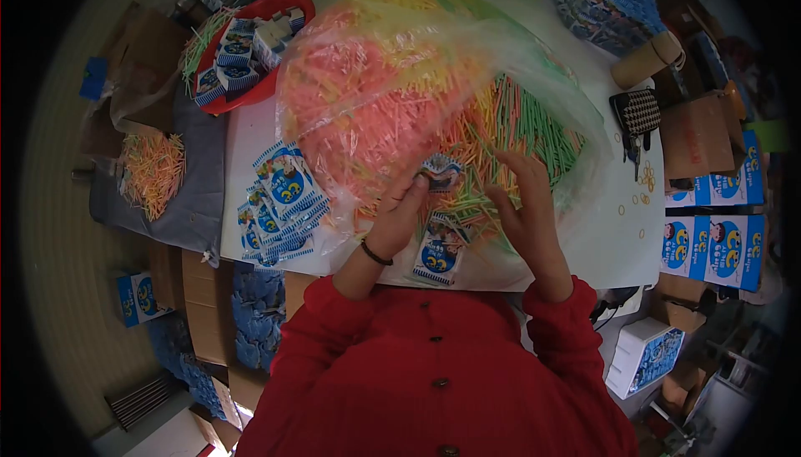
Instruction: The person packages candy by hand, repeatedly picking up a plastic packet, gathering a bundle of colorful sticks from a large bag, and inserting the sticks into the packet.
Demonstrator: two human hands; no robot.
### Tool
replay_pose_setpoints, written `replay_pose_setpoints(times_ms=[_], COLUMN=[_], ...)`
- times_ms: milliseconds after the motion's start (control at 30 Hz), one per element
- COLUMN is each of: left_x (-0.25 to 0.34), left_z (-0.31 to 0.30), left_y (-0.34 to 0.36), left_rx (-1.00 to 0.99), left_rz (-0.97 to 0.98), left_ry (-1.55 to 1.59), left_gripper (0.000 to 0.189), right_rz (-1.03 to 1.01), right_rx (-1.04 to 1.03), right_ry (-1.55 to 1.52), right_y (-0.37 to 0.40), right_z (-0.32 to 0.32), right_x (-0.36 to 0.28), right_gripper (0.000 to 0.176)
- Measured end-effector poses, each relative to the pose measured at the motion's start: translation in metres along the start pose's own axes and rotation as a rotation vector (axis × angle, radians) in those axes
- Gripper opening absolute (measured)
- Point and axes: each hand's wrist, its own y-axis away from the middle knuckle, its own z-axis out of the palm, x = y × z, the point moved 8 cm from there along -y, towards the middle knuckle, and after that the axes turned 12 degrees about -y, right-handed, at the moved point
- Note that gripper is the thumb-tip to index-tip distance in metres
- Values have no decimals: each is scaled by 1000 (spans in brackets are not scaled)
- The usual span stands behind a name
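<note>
My left hand (397, 213), a dark band on its wrist, pinches the edge of a small blue-and-white packet (446, 180) whose mouth appears to be open. To its right, my right hand (531, 211) is raised with the thumb and fingers apart and nothing between them. Both hands are over the near side of a big clear plastic bag (534, 48) filled with thin sticks (517, 123) in pink, orange, yellow and green. Another packet (440, 248) lies flat at the table's near edge, between my wrists.
Several flat packets (284, 198) are piled on the white table (613, 248) at left. Behind them stands a red basket (265, 8) of packets. Rubber bands (642, 194) and a checked pouch (637, 112) lie at right. More sticks (153, 172) rest on a grey cloth at far left.
</note>
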Motion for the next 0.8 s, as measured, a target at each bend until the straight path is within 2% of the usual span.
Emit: replay_pose_setpoints(times_ms=[33, 67, 133, 233, 300, 467, 533, 567, 633, 667, 733, 767, 800], left_x=[3, 3, 7, 10, 2, 1, -1, -3, -4, -7, -7, -1, 5], left_z=[-6, -11, -10, -16, -9, 0, -2, -2, -1, 1, 5, 8, 11], left_y=[0, 1, 2, 12, 19, 33, 33, 33, 35, 37, 36, 35, 34], left_rx=[4, 4, 4, 106, -24, -61, -49, -72, -93, -123, -159, -181, -203], left_rz=[-1, -57, -115, -78, -144, -201, -187, -123, -61, -79, -95, -44, 5], left_ry=[1, 116, 229, 85, 15, -49, -13, -90, -165, -157, -150, -197, -244], left_gripper=[36, 33, 30, 22, 24, 24, 25, 27, 29, 32, 34, 36, 38], right_rz=[36, 34, 118, 55, 54, 18, -51, -54, 226, 225, 305, 305, 111], right_rx=[16, 13, -210, -177, -233, -345, -116, -123, 60, 59, 277, 280, 211], right_ry=[80, 80, 29, 149, 208, 244, 93, 92, -212, -211, -946, -944, -894], right_y=[4, 8, 16, 15, 15, 15, 11, 14, 19, 22, 21, 21, 16], right_z=[-1, 2, 28, 45, 56, 54, 30, 29, 14, 14, 8, 7, 4], right_x=[10, 14, 18, 5, 19, 27, 16, 17, 38, 34, 20, 13, -8], right_gripper=[45, 45, 25, 24, 23, 23, 16, 16, 18, 18, 18, 18, 27])
